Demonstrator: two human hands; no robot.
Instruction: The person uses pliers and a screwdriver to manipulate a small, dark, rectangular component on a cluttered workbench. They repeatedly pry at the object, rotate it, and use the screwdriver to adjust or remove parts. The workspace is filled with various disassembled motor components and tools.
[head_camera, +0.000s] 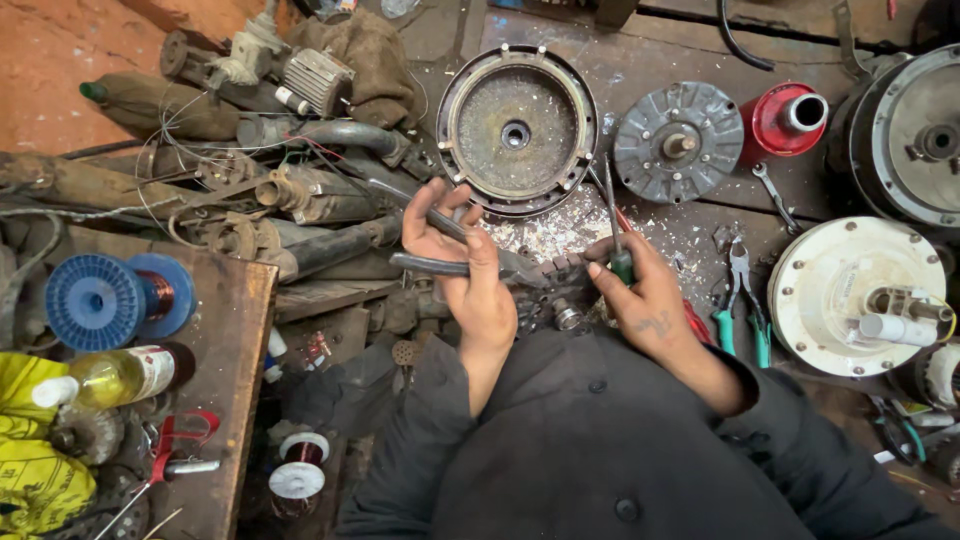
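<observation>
My left hand (462, 262) grips the dark handles of a pair of pliers (520, 268), whose jaws point right at a small dark motor part (560, 295) in front of me. My right hand (640, 295) holds a screwdriver (612, 215) with a green handle, its thin shaft pointing up and away. Both hands meet over the motor part, just below a round rusty motor end cover (517, 130). White shavings (555, 232) lie scattered on the wooden bench between the cover and my hands.
A grey finned disc (678, 142), a red spool (785, 120) and a spanner (775, 198) lie to the right. Green-handled pliers (740, 305) rest beside a white motor housing (855, 295). Rusty parts and pipes (290, 190) crowd the left, with a blue wire spool (110, 298) and a bottle (120, 375).
</observation>
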